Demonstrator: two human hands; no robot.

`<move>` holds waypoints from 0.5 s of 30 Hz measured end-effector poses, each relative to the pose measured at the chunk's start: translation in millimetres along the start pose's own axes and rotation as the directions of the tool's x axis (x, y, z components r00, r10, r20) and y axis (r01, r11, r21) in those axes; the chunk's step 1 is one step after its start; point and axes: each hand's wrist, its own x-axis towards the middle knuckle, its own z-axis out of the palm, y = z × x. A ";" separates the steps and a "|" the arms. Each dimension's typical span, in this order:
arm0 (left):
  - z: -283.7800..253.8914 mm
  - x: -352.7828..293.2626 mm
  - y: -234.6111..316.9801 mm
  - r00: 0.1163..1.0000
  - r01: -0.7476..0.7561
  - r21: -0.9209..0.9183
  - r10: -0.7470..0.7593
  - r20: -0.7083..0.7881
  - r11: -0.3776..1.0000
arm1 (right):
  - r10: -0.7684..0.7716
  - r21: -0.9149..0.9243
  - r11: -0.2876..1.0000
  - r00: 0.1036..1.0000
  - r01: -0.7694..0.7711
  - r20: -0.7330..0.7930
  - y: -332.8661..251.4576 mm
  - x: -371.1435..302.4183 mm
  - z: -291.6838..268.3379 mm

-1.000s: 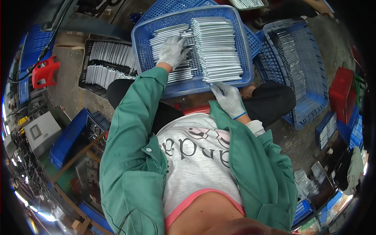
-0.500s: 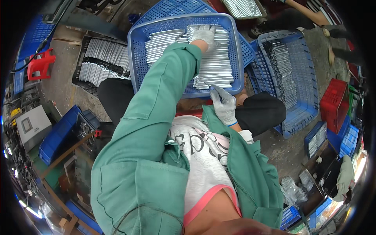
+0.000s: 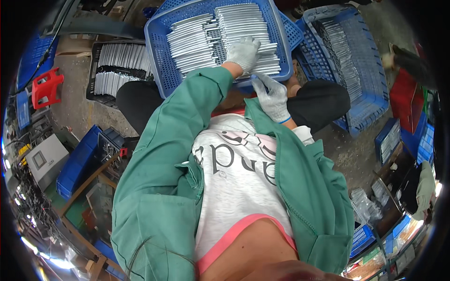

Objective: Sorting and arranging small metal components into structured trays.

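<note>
A blue plastic basket [image 3: 156,56] in front of me holds two long stacks of thin silver metal rods [image 3: 193,44], laid crosswise side by side. My left hand [image 3: 243,55], in a pale knitted glove, lies over the right-hand stack near its close end, with the fingers stretched across the rods. Just outside the basket's near rim is my right hand [image 3: 273,99], gloved too. Its fingers are bent, with thumb and forefinger close by the rod ends; whatever sits between them is too small to make out. A blue mark shows on the thumb tip.
At left stands a black crate [image 3: 93,84] of silver rods, with a red stool [image 3: 47,88] beyond it. A larger blue crate [image 3: 375,89] at right holds more rods along one side. Red bins [image 3: 407,100] stand further right. My knees flank the basket.
My left hand has drawn back from the far end of the right-hand stack to its near part. The view has tilted toward my chest; my right hand stays by the near rim.
</note>
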 end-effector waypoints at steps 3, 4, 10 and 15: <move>-13.8 -3.5 4.3 1.000 -0.015 0.009 0.015 0.019 1.000 | -0.027 -0.002 1.000 1.000 0.027 -0.013 -5.3 -4.1 -0.5; -21.4 -3.7 5.9 0.999 0.035 -0.027 -0.034 0.040 0.999 | -0.055 -0.043 0.998 0.998 0.055 -0.001 -6.7 -5.3 -0.5; -67.6 -18.1 4.4 0.967 0.244 -0.676 -0.224 0.119 0.695 | -0.157 -0.282 0.938 0.971 0.203 0.178 -21.2 -11.6 6.1; -98.8 -49.9 1.7 0.962 0.177 -0.979 -0.193 0.193 -0.097 | -0.183 -0.456 0.796 0.877 0.397 0.444 -21.0 -3.5 26.1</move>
